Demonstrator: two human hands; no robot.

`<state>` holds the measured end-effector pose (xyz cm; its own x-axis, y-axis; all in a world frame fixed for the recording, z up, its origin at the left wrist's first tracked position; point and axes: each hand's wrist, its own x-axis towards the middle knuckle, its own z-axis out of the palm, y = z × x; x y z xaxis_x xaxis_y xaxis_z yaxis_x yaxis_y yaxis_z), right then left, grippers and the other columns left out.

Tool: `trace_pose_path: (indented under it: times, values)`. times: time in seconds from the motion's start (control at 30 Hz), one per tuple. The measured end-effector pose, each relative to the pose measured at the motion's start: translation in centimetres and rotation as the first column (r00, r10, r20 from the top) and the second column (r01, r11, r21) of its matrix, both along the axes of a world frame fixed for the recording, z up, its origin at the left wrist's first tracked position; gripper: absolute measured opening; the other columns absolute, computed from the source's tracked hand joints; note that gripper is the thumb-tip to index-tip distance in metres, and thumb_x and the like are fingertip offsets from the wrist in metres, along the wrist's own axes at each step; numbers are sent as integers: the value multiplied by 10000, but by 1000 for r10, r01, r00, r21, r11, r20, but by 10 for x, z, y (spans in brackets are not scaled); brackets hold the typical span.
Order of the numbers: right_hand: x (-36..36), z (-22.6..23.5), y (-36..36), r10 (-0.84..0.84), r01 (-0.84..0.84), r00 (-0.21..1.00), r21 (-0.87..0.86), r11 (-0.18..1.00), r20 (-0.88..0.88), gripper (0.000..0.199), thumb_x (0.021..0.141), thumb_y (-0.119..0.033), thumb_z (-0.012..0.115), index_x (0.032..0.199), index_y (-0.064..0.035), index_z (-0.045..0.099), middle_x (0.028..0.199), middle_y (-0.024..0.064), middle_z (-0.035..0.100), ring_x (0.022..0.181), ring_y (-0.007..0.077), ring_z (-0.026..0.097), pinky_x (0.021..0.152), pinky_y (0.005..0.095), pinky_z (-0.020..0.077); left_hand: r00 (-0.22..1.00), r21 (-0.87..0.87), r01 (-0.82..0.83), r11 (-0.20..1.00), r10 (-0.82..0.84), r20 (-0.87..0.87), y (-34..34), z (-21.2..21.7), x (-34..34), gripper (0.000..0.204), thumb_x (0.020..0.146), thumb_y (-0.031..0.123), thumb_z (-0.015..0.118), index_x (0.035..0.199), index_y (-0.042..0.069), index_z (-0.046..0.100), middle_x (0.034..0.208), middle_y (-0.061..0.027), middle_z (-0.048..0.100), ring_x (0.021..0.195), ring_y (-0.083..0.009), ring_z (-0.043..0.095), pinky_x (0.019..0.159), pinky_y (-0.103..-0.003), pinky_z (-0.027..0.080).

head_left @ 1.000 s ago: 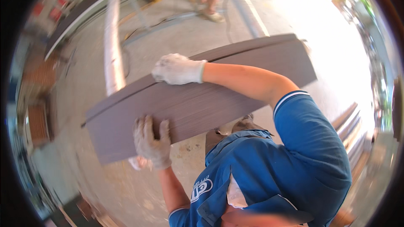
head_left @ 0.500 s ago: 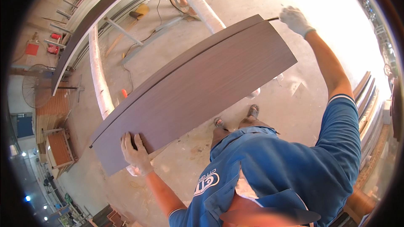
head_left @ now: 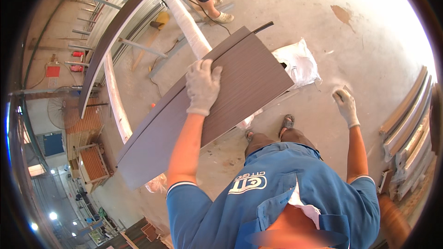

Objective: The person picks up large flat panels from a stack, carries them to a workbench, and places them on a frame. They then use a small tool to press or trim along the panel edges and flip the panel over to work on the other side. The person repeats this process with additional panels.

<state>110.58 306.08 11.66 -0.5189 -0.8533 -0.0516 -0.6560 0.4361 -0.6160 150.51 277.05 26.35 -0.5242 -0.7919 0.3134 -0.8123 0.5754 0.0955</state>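
Note:
A long dark brown wood-grain panel (head_left: pixel 251 76) lies slantwise before me, with a narrow dark groove running along its far side. From its far right end a black strip (head_left: pixel 264 27) sticks out past the edge. My left hand (head_left: pixel 203 87), in a pale work glove, rests on top of the panel, fingers laid out over the groove side. Out to the right, apart from the panel, is my gloved right hand (head_left: pixel 346 106). Its fingers are curled in, and whatever they may hold is too small to make out.
Wrapped support bars (head_left: pixel 187 20) run beneath the panel. A curved dark panel (head_left: pixel 104 50) stands at the far left. Beyond it a person's leg (head_left: pixel 207 2) shows. A white sack (head_left: pixel 300 63) lies on the floor past the panel's right end. Stacked long profiles (head_left: pixel 408 129) lie at right.
My left hand has moved from the panel's near left edge to its far side, about midway along. My right hand has let go of the black strip and come back toward me.

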Motion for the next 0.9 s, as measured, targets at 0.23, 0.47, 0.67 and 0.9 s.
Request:
trace_pose_path:
  times: [0.23,0.47,0.67,0.9]
  values:
    - [33,-1,16,-105,122,966,-60,991,234,175,931,-193,677,977,-25,669,865,108,673,776,210,640,717,335,500,984,103,56,993,-37,-176,-23,-2,-95,178,924,230,684,1044,100,707,1081,-111,652,1052,-321,589,889,-440,516]
    - [116,85,-106,263,71,645,-400,914,717,209,1005,-169,608,1146,-15,609,999,29,627,896,92,580,799,270,499,938,144,197,970,-144,-316,-40,-7,-112,148,924,159,672,1040,80,719,996,-136,683,968,-326,625,860,-436,508]
    - [150,124,-160,217,-2,759,-331,944,614,238,972,-217,653,1133,-56,580,992,11,593,917,89,545,820,264,449,938,155,230,961,-176,-299,-52,-11,-68,144,936,149,639,1019,53,708,967,-170,689,925,-369,634,823,-451,494]
    - [153,116,-161,194,33,742,-325,945,641,157,987,-193,626,1054,-67,560,857,-34,535,792,43,468,699,232,396,955,282,117,952,-30,-294,-30,11,69,127,942,159,607,977,74,694,997,-157,680,961,-382,615,828,-469,487]
